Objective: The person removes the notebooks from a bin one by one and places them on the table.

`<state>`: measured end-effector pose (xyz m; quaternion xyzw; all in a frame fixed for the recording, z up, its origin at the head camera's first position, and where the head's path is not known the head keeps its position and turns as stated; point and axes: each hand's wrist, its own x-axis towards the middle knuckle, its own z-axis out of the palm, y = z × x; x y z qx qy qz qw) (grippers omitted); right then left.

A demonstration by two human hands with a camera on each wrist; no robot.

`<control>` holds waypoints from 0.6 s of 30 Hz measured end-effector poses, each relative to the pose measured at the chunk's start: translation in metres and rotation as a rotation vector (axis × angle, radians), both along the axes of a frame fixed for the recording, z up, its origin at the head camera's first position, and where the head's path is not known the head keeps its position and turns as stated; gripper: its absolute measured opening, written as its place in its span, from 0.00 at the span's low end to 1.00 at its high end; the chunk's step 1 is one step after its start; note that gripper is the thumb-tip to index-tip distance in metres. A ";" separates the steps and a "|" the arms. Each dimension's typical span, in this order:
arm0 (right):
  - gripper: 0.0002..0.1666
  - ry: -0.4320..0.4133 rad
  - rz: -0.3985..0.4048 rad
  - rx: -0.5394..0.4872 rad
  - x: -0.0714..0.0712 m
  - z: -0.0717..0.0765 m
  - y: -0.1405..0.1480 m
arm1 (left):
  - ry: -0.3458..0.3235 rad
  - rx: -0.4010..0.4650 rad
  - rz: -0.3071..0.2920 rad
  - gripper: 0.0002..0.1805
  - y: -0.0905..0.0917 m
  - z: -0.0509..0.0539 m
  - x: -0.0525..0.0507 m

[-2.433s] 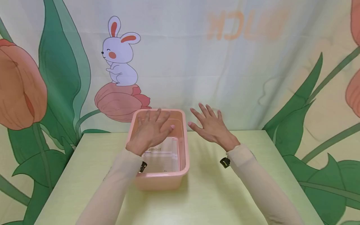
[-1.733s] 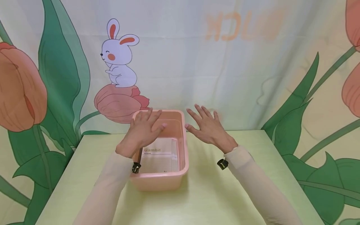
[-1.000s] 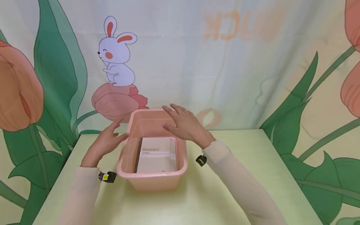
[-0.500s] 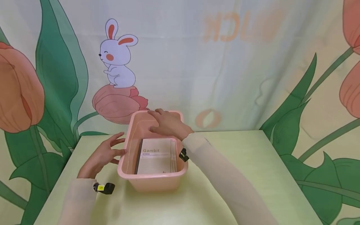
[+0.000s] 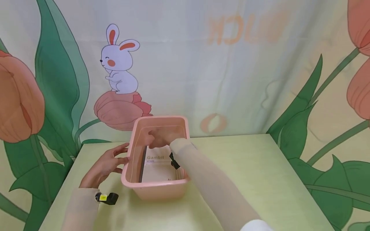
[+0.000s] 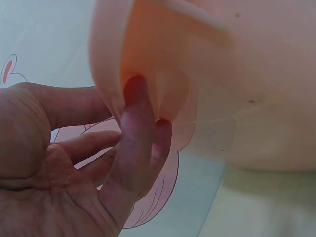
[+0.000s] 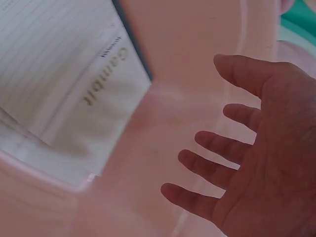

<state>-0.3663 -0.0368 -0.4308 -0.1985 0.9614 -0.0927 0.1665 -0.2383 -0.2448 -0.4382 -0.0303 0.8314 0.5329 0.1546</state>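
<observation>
A pink plastic basin [image 5: 162, 185] stands on the table, with a stack of notebooks lying inside; the top notebook [image 5: 157, 168] is pale and bears the word "Gambit". At the basin's left side, my left hand [image 5: 105, 165] holds the rim with bent fingers; in the left wrist view its fingertips meet the pink wall below the rim. My right hand [image 5: 162, 136] is inside the basin near its far end, above the notebooks. The right wrist view shows its fingers [image 7: 212, 170] spread, loosely bent and holding nothing, apart from the top notebook [image 7: 74, 74].
The light-coloured table [image 5: 242, 173] extends on both sides of the basin. Behind it hangs a curtain [image 5: 240, 80] printed with a rabbit and tulips. A small black camera [image 5: 111, 198] is strapped at the left wrist.
Both hands were raised and spread over and beside the basin. The left hand has moved out to the left rim and taken hold; the right hand has moved left and down into the basin.
</observation>
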 end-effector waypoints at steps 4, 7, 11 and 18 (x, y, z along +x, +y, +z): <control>0.30 0.050 0.010 -0.005 -0.004 -0.020 -0.008 | 0.002 0.002 0.007 0.44 0.000 -0.001 0.003; 0.38 0.139 0.185 0.043 -0.016 -0.037 -0.018 | 0.004 0.001 0.010 0.44 0.000 -0.001 0.006; 0.48 0.180 0.355 0.009 -0.039 -0.065 -0.029 | 0.002 0.000 0.013 0.43 0.001 -0.002 0.011; 0.57 0.097 0.503 -0.026 -0.071 -0.120 -0.030 | -0.008 0.009 0.003 0.42 0.009 -0.008 0.018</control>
